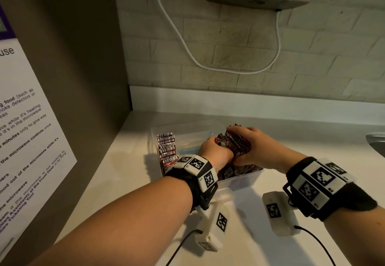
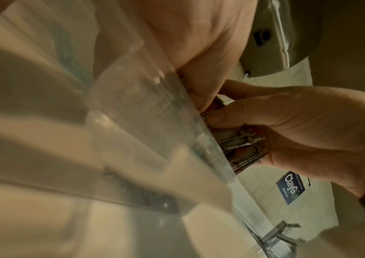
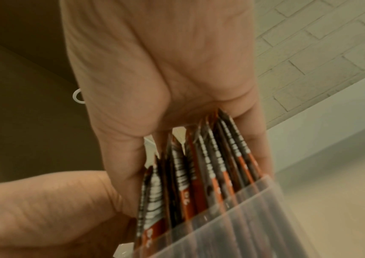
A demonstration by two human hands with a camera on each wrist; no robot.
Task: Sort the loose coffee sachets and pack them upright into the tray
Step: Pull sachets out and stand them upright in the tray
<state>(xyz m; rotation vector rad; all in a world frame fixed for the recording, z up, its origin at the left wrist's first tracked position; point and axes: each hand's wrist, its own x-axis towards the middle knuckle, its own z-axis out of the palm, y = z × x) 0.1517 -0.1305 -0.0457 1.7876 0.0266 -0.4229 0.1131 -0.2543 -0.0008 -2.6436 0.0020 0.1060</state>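
Observation, single moment.

- A clear plastic tray (image 1: 183, 132) (image 2: 146, 125) (image 3: 254, 209) is seen on a white counter (image 1: 291, 130), near the corner where a brick wall (image 1: 291, 46) meets a side panel.
- A row of sachets (image 1: 167, 149) is packed upright against the tray's left end. The middle of the tray is seen bare.
- A bundle of sachets (image 1: 239, 142) (image 2: 241, 144) (image 3: 199, 165) is held on edge at the tray's right end. Its lower part is inside the tray and its tops stand above the rim.
- Right hand (image 1: 258, 147) (image 2: 309, 131) (image 3: 166, 69): the bundle is clamped from above. The thumb is laid on one face and the fingers (image 3: 258, 148) are pressed together on the opposite face. The sachet edges are fanned slightly between them.
- Left hand (image 1: 214, 151) (image 2: 199, 43) (image 3: 44, 209): the fingers are curled onto the left side of the bundle, touching the right hand. Its fingertips are hidden, so their exact spacing cannot be told.
- More sachets are seen through the tray's near wall, below both hands. Their orientation cannot be told.
- Surroundings noted: a printed notice (image 1: 25, 130) on the side panel, a white cable (image 1: 181, 36) looped on the wall, a sink edge (image 1: 377, 142) at far right, and a tap (image 2: 283, 233).
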